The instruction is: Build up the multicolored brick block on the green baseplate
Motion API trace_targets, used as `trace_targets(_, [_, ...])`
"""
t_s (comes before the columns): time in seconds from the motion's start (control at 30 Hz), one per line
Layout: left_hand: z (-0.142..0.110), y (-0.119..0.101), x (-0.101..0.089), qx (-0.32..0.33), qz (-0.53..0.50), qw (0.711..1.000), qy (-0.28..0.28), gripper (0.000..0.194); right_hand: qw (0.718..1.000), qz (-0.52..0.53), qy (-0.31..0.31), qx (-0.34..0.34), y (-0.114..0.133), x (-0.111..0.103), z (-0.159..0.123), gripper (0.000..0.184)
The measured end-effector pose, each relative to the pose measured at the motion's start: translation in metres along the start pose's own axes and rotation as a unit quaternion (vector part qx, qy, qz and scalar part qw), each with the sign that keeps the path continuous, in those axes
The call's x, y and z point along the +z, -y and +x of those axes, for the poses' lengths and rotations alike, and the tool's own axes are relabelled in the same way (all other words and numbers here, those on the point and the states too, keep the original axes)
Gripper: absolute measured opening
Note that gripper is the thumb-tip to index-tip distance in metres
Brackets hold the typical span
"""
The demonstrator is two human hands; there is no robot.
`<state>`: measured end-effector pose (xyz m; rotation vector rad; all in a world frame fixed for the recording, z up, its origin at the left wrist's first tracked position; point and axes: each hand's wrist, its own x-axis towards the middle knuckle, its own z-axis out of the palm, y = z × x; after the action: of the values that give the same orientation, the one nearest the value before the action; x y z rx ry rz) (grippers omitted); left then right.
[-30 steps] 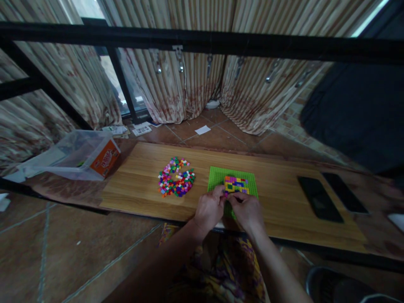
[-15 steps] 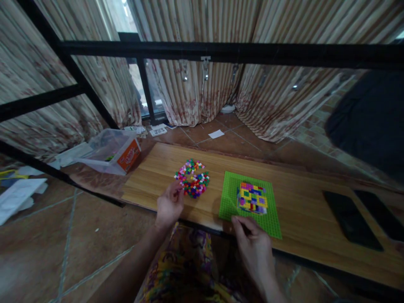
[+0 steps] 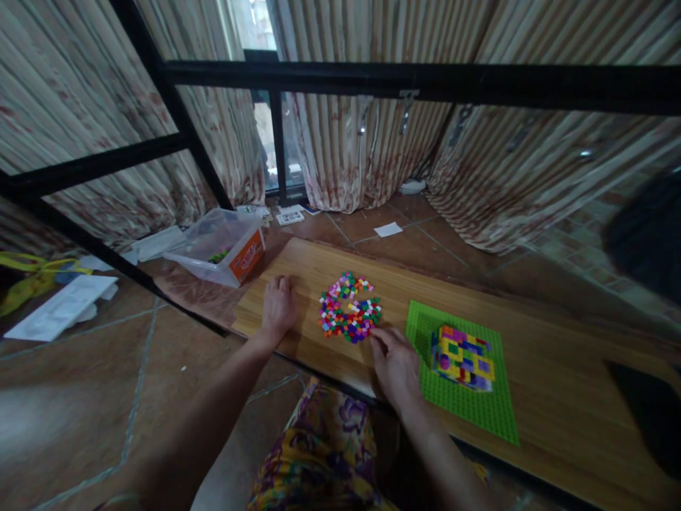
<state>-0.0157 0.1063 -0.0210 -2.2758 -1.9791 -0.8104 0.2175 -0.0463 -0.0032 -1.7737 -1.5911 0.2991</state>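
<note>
Right hand at the loose bricks, left hand apart on the worktop

Both hands have come away from the brick build. The right hand (image 3: 396, 362) has moved to the near right edge of the loose bricks (image 3: 348, 331), while the left hand (image 3: 279, 309) has shifted past them to the left and lies on the worktop (image 3: 547, 355). With this change, neither hand touches the build, and the right one is the nearer to the loose pieces.

The right hand's fingers are bent, their tips at the bricks; whether a piece is pinched between them I cannot tell. The left hand's fingers are loosely curled, and their grip is hidden too.

The loose bricks lie in a rough ring between the two hands, a little farther out than the right fingertips. Beyond the right hand, to its right, the multicoloured brick build (image 3: 462, 358) sits on the green baseplate (image 3: 468, 408). A clear plastic box (image 3: 199, 270) with an orange label (image 3: 246, 257) stands past the worktop's left end, and a dark flat object (image 3: 646, 408) lies toward its right end.
</note>
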Motion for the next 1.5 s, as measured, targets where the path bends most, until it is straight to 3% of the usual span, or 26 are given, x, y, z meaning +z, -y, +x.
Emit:
trace_targets(0.17, [0.000, 0.000, 0.003, 0.036, 0.033, 0.999, 0.011, 0.032, 0.998, -0.046, 0.029, 0.003, 0.000, 0.003, 0.010, 0.029])
trace_targets(0.6, [0.000, -0.007, -0.005, 0.022, 0.049, 0.998, 0.031, 0.035, 0.996, -0.069, 0.061, -0.012, 0.002, 0.004, 0.005, 0.024])
trace_targets(0.83, [0.003, -0.004, -0.004, 0.031, 0.062, 0.997, 0.031, 0.036, 0.999, 0.031, 0.017, 0.015, 0.012, -0.003, 0.000, 0.018])
trace_targets(1.03, [0.006, -0.003, -0.005, 0.031, 0.069, 0.996, 0.038, 0.039, 0.980, 0.176, -0.013, 0.090, 0.015, -0.030, -0.043, 0.017])
trace_targets(1.2, [0.007, -0.003, -0.004, 0.034, 0.070, 0.996, 0.034, 0.040, 0.960, 0.201, -0.090, 0.172, -0.016, -0.069, -0.078, 0.021])
trace_targets(1.37, [0.007, -0.001, -0.003, 0.038, 0.070, 0.996, 0.027, 0.040, 0.956, 0.144, -0.166, 0.196, -0.045, -0.102, -0.075, 0.025])
trace_targets(1.5, [0.008, -0.003, -0.005, 0.043, 0.075, 0.996, 0.035, 0.040, 0.959, 0.087, -0.173, 0.206, -0.049, -0.109, -0.059, 0.030])
